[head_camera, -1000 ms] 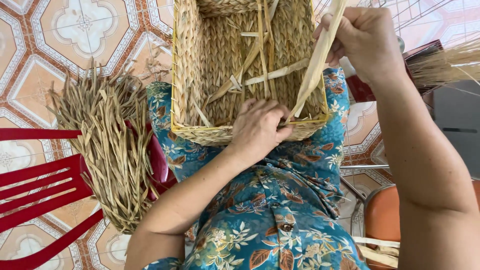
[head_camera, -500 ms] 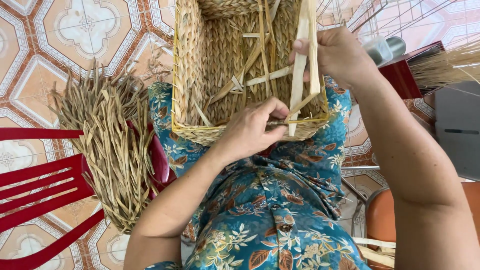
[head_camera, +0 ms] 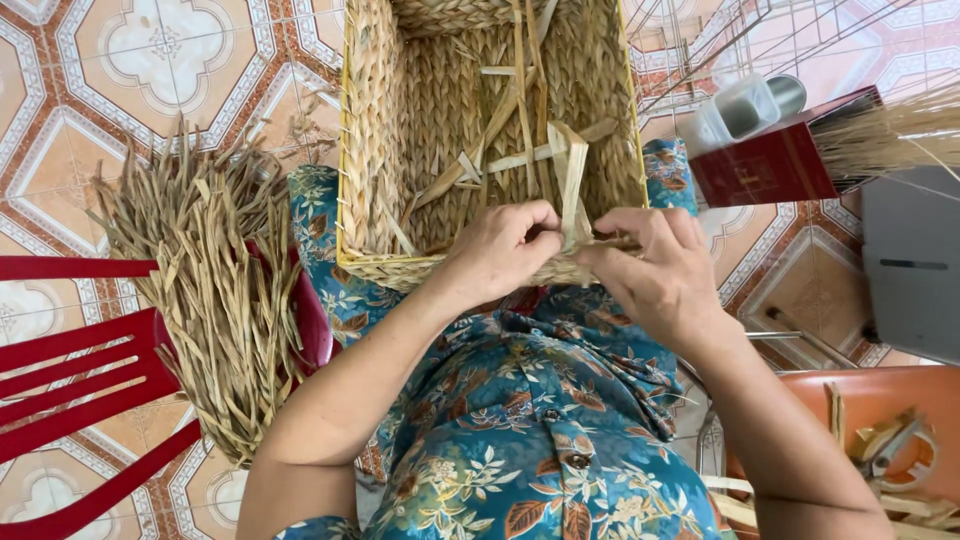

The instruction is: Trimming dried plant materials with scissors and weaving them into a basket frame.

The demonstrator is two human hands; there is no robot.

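A rectangular woven straw basket point(head_camera: 400, 130) rests on my lap, its open side up and several loose strands lying inside. Both hands meet at its near rim. My left hand point(head_camera: 500, 250) pinches a flat pale straw strand point(head_camera: 572, 185) that is folded into a loop over the rim. My right hand point(head_camera: 655, 270) grips the same strand just to the right, fingers closed on it against the rim's braid.
A big bundle of dried straw point(head_camera: 215, 290) lies on a red plastic chair point(head_camera: 70, 380) at my left. A dark red box point(head_camera: 775, 155) and a grey container stand at the right, an orange basin point(head_camera: 880, 430) with scraps at lower right. Patterned floor tiles surround.
My right hand has come down from above the basket's far right to the near rim, pulling the long strand with it and folding it. The left hand stayed at the rim.
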